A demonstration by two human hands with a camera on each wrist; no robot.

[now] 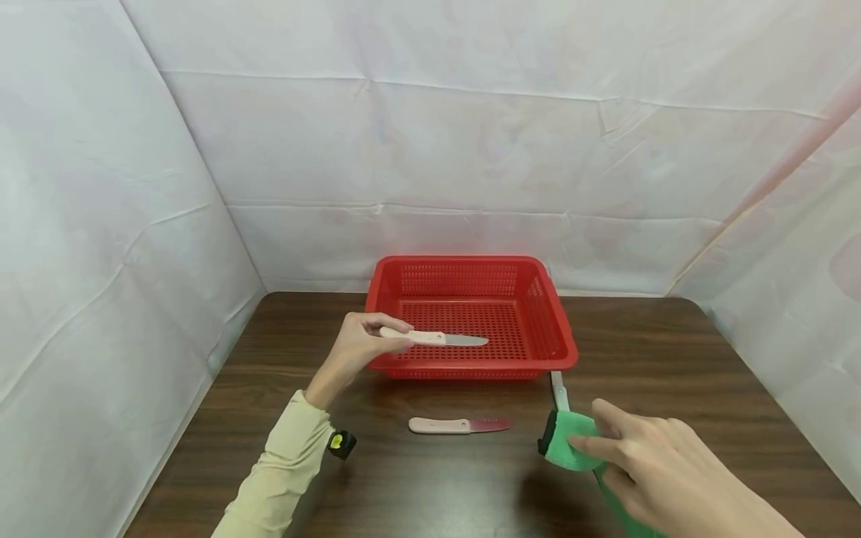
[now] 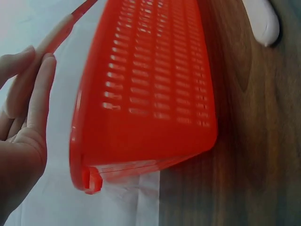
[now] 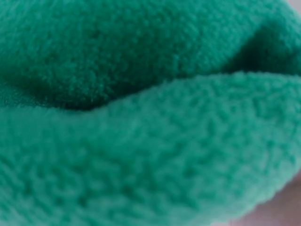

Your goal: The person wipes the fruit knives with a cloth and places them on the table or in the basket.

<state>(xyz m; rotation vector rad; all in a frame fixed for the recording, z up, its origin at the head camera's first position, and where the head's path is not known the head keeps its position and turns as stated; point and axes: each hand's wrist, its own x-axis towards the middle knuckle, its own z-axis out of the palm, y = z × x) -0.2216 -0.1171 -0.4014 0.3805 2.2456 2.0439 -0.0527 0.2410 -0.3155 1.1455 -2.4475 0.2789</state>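
Between thumb and fingers my left hand [image 1: 370, 336] pinches the pale handle of a knife [image 1: 430, 338]. Its blade points right, and in the head view it overlaps the inside of the red basket [image 1: 573, 351]. In the left wrist view this knife [image 2: 28, 80] is beside the basket's rim, off the table. My right hand [image 1: 639, 456] grips a green cloth [image 1: 568, 448] with a black edge, at the front right. Fuzzy green cloth [image 3: 150, 141] fills the right wrist view. Another knife [image 1: 560, 392] shows its pale handle above the cloth; its other end is hidden.
A pale-handled knife [image 1: 440, 426] with a reddish blade lies on the dark wooden table [image 1: 269, 418] in front of the basket. A small black device [image 1: 341, 444] sits at the left wrist. White sheeting [image 1: 471, 149] encloses the back and sides.
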